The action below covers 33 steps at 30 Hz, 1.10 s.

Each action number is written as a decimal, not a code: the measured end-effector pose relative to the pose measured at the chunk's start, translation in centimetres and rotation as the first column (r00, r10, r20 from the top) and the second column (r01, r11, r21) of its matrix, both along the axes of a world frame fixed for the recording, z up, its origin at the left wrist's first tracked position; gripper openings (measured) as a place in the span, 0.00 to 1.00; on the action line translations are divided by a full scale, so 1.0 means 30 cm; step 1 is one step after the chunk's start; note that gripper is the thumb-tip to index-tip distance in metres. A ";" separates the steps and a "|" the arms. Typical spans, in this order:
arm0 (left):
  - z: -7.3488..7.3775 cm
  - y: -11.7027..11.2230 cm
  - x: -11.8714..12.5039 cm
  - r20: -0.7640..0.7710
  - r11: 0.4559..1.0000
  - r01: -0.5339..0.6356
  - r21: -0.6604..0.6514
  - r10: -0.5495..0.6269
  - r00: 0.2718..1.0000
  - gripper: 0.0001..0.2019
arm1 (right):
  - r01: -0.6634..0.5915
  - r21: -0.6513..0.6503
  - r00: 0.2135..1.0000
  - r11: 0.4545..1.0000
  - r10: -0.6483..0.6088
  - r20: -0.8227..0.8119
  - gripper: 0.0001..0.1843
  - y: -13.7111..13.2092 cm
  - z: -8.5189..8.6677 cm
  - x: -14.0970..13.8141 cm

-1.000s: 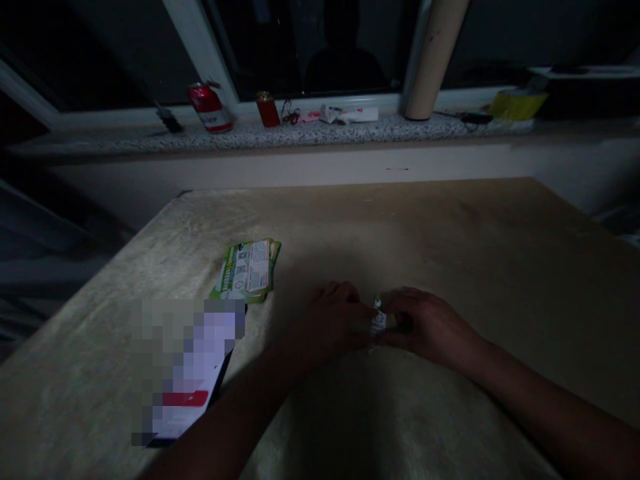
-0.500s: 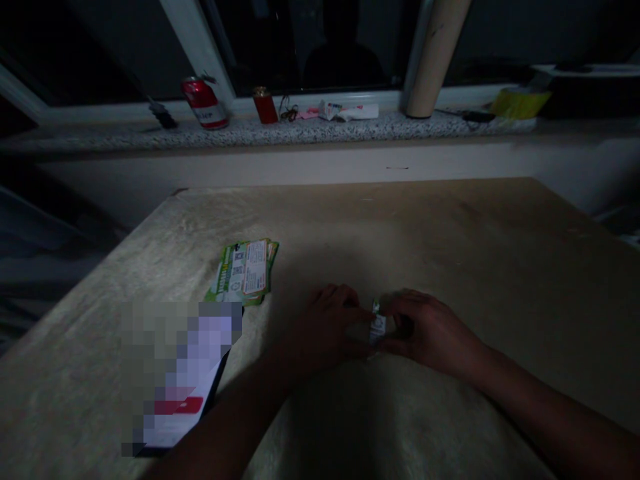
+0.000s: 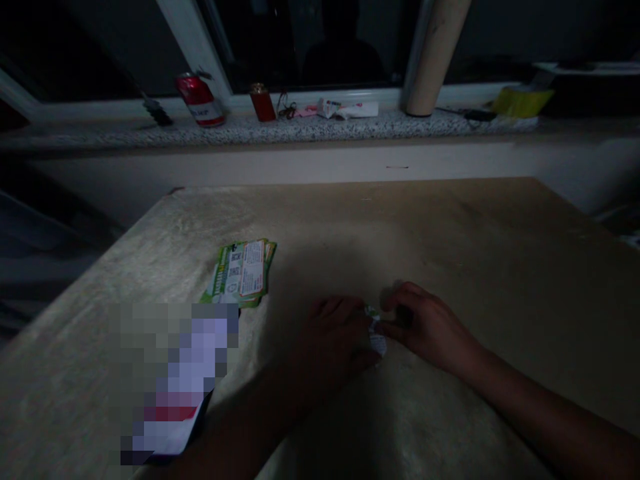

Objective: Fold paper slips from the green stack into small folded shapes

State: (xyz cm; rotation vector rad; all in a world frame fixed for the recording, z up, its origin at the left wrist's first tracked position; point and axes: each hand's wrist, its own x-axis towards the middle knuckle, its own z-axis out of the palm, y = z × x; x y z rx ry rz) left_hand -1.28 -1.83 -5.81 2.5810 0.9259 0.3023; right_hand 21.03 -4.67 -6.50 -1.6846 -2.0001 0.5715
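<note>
A small folded piece of printed paper (image 3: 379,343), white with some green, lies on the table between my hands. My left hand (image 3: 333,337) covers its left side, the thumb at its near end and the fingers at its far end. From the other side, my right hand (image 3: 425,323) pinches the paper's right edge between thumb and fingers. The paper's left part is hidden under my left hand, and the dim light blurs the print. Left of my hands is a stack of green and white printed cards (image 3: 245,270).
A phone (image 3: 175,427) with a lit, partly pixelated screen lies beside my left forearm. On the stone windowsill (image 3: 240,135) behind the table (image 3: 450,227) stand a red can (image 3: 201,100), a red lighter-like object (image 3: 263,103), crumpled paper (image 3: 357,110), a cardboard tube (image 3: 433,67) and a yellow item (image 3: 523,102).
My left hand has flattened over the paper and covers more of it. The right hand's fingers have shifted along its edge. The paper has turned slightly.
</note>
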 end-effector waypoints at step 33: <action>0.017 -0.015 0.002 -0.014 0.999 -0.053 -0.008 0.053 0.998 0.19 | 0.059 -0.095 0.962 0.994 -0.031 0.270 0.11 0.079 0.053 -0.025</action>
